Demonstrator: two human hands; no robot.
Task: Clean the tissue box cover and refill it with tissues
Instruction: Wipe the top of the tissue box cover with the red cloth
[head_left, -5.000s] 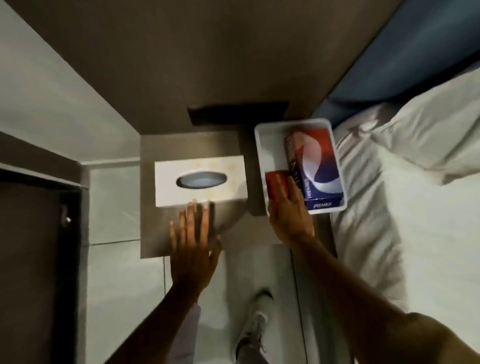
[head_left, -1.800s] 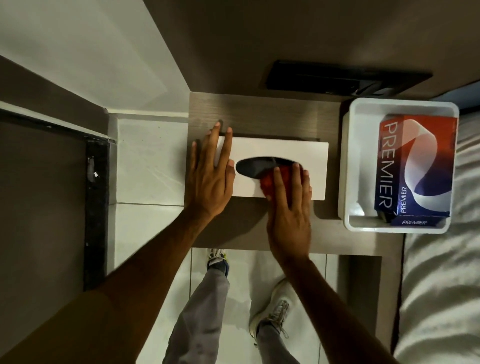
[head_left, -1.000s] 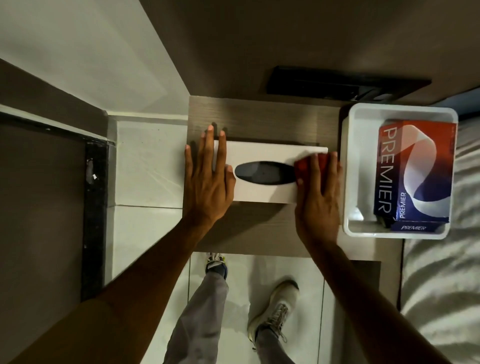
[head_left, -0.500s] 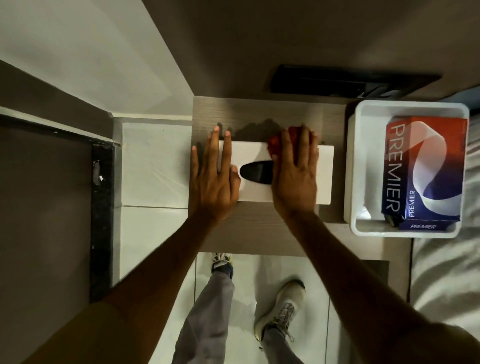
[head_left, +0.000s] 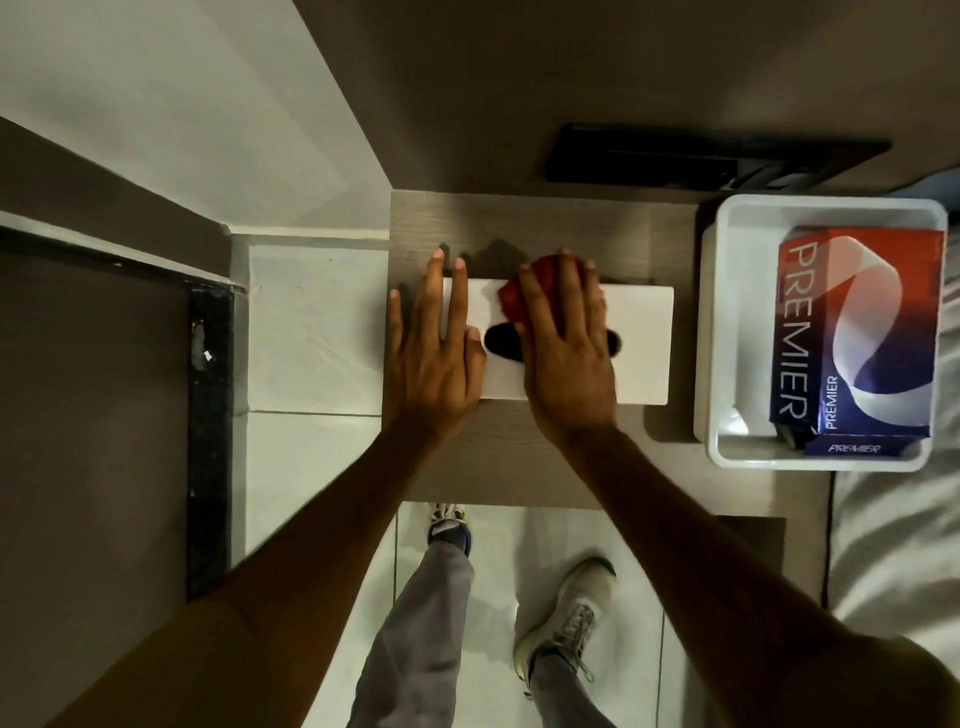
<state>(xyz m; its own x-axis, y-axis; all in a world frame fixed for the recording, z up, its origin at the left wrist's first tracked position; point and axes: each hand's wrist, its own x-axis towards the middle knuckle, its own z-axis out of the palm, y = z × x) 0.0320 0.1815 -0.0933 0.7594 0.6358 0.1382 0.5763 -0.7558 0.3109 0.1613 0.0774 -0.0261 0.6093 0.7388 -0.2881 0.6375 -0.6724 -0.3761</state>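
The white tissue box cover lay flat on the wooden tabletop, its long side running left to right and its dark oval slot facing up; the slot showed only at its left end and as a sliver at its right, the rest hidden under a hand. The left hand rested palm down over the cover's left end, fingers straight and spread, their tips reaching past the far edge onto the wood; its grip was apart, flat, closed on nothing. The right hand lay palm down on the middle of the cover, fingers extended over a red cloth and pressing it against the top near the far edge; the cloth showed only at the hand's left side and beyond the fingertips, so the grip was flat upon the cloth rather than curled round it.

Just beside the cover, to the right and apart from it, stood a white plastic bin at the tabletop's right end; inside it lay a red, white and blue tissue box printed PREMIER, tilted against the bin's right wall. A bed with pale rumpled sheets lay to the right of the bin. Below the tabletop's near edge were white floor tiles, grey trouser legs and a pale sneaker.
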